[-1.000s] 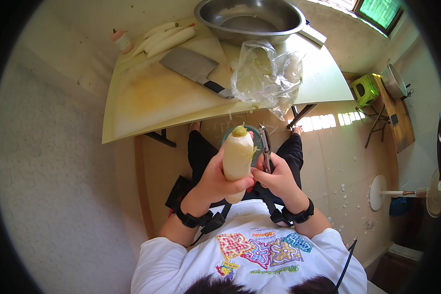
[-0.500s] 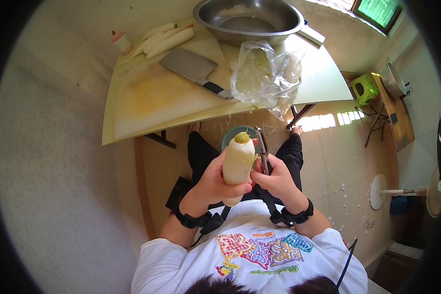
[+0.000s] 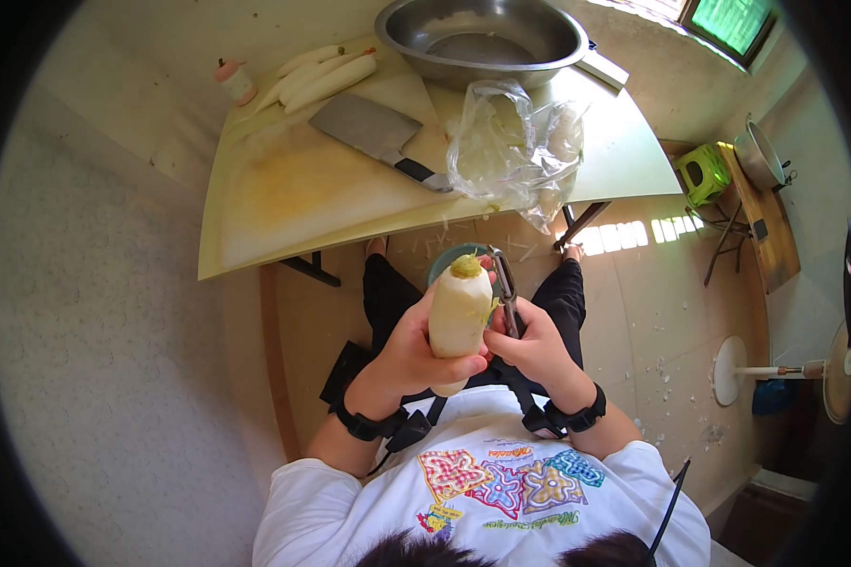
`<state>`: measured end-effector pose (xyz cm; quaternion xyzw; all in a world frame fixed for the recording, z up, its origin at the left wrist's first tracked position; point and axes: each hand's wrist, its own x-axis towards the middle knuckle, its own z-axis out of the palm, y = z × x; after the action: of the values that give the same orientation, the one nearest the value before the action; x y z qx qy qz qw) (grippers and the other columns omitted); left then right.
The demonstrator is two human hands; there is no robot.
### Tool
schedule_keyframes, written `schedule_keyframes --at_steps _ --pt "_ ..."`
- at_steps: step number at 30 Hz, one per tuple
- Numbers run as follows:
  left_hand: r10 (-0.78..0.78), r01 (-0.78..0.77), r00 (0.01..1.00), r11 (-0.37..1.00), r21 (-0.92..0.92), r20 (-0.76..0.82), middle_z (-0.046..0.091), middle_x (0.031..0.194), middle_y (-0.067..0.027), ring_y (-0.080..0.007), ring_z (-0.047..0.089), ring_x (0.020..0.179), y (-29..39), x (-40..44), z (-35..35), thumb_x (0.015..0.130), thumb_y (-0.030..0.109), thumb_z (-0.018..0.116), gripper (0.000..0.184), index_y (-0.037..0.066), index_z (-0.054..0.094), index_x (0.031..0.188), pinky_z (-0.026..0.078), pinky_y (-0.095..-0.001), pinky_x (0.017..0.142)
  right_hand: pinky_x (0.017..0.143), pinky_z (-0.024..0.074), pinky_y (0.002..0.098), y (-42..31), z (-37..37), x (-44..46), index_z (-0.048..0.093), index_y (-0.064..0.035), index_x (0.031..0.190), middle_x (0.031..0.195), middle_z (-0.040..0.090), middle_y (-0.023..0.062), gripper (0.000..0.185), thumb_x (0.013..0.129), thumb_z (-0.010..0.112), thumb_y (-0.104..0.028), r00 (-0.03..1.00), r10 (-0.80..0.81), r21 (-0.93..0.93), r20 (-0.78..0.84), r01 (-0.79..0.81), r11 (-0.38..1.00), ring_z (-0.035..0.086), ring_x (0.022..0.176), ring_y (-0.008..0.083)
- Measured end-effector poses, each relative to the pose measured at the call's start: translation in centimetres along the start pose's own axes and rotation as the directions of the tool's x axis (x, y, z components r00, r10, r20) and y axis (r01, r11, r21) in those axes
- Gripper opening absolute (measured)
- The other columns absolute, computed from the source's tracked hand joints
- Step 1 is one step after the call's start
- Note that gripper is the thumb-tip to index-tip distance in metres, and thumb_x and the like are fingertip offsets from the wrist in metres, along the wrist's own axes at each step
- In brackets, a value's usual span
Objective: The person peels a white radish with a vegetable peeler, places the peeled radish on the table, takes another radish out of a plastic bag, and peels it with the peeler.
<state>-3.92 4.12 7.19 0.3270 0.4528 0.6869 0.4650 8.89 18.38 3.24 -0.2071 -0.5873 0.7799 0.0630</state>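
A thick white radish [image 3: 458, 321] stands nearly upright in my left hand [image 3: 408, 345], whose fingers wrap round its middle. Its greenish-brown crown faces away from me, and a thin green shred clings to its right side. My right hand [image 3: 531, 342] is closed on the handle of a dark metal peeler [image 3: 507, 288]. The peeler's head lies just right of the radish's crown; I cannot tell whether the blade touches it. Below and behind the radish, a teal basin [image 3: 449, 257] on the floor is mostly hidden.
The table [image 3: 284, 248] ahead bears a cleaver [image 3: 364, 125], several peeled radishes [image 3: 331, 80], a clear plastic bag [image 3: 496, 142] hanging over its edge, and a large steel bowl [image 3: 482, 47]. Rightward stand a green stool [image 3: 704, 173] and a fan [image 3: 728, 370]. White scraps litter the floor.
The peeler's head has tilted slightly left toward the radish's crown. Both hands stay almost in place, still holding the radish and the peeler.
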Motion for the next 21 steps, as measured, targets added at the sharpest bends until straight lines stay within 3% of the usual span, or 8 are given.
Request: schedule_keyframes --at_steps 2,4,5,7,11,13,21 --pt "0.006 -0.005 0.999 1.000 0.029 -0.035 0.044 0.143 -0.0128 -0.0130 0.062 0.081 0.0 0.0 0.1 0.071 0.003 0.073 0.083 -0.002 0.038 0.146 0.052 -0.0296 0.077 0.044 0.0367 0.0206 0.0 0.0 0.0 0.048 -0.0096 0.080 0.061 0.051 -0.0046 0.026 0.084 0.074 -0.010 1.000 -0.011 -0.012 0.000 0.011 1.000 0.050 0.049 0.0044" --pt "-0.035 0.035 0.999 0.999 0.005 -0.012 0.061 0.113 -0.0094 -0.0125 0.062 0.082 -0.4 -0.1 -0.3 0.072 0.003 0.073 0.085 -0.002 0.035 0.148 0.050 -0.0284 0.078 0.044 0.0373 0.0204 -0.1 0.1 -0.1 0.049 -0.0094 0.080 0.062 0.051 -0.0048 0.025 0.084 0.074 -0.010 1.000 -0.016 -0.032 -0.008 0.016 0.999 0.050 0.049 0.0042" --pt "-0.035 0.035 0.999 0.999 0.005 -0.011 0.061 0.113 -0.0094 -0.0125 0.062 0.082 -0.3 -0.1 -0.2 0.072 0.003 0.073 0.085 -0.002 0.035 0.148 0.050 -0.0284 0.078 0.044 0.0373 0.0204 -0.1 0.1 0.0 0.049 -0.0094 0.080 0.062 0.051 -0.0048 0.025 0.084 0.074 -0.010 1.000 -0.016 -0.032 -0.008 0.016 0.999 0.050 0.049 0.0042" --pt "-0.062 0.062 0.998 0.998 -0.009 -0.028 0.063 0.087 -0.0038 -0.0124 0.062 0.082 0.0 0.1 0.0 0.073 0.003 0.072 0.087 -0.001 0.031 0.150 0.049 -0.0278 0.079 0.044 0.0364 0.0203 0.0 0.1 0.1 0.049 -0.0093 0.081 0.061 0.050 -0.0050 0.025 0.084 0.074 -0.010 1.000 -0.017 -0.026 -0.016 0.016 1.000 0.050 0.049 0.0039" --pt "-0.060 0.060 0.998 0.998 -0.003 -0.019 0.064 0.088 -0.0042 -0.0125 0.062 0.083 -0.3 0.1 -0.4 0.073 0.003 0.073 0.089 -0.001 0.029 0.151 0.049 -0.0277 0.079 0.043 0.0354 0.0202 0.1 0.1 0.1 0.049 -0.0093 0.080 0.061 0.050 -0.0048 0.025 0.084 0.074 -0.011 1.000 -0.022 -0.028 -0.015 0.022 0.999 0.049 0.048 0.0037" --pt "-0.007 0.008 0.999 1.000 -0.014 0.033 0.060 0.114 -0.0035 -0.0084 0.061 0.093 -0.8 0.1 -0.8 0.075 -0.002 0.076 0.085 0.004 0.034 0.149 0.053 -0.0257 0.082 0.043 0.0345 0.0203 0.1 0.1 0.1 0.049 -0.0093 0.080 0.060 0.051 -0.0045 0.025 0.084 0.074 -0.011 1.000 -0.025 -0.040 -0.015 0.025 0.999 0.048 0.047 0.0037" --pt "-0.020 0.020 1.000 1.000 0.009 -0.001 0.051 0.135 -0.0047 -0.0092 0.057 0.106 -1.0 0.1 -1.1 0.074 -0.003 0.074 0.085 0.004 0.035 0.149 0.052 -0.0264 0.085 0.043 0.0339 0.0206 0.0 0.1 0.1 0.049 -0.0096 0.080 0.060 0.050 -0.0048 0.025 0.085 0.073 -0.011 1.000 -0.001 -0.028 -0.018 0.001 1.000 0.048 0.047 0.0038"
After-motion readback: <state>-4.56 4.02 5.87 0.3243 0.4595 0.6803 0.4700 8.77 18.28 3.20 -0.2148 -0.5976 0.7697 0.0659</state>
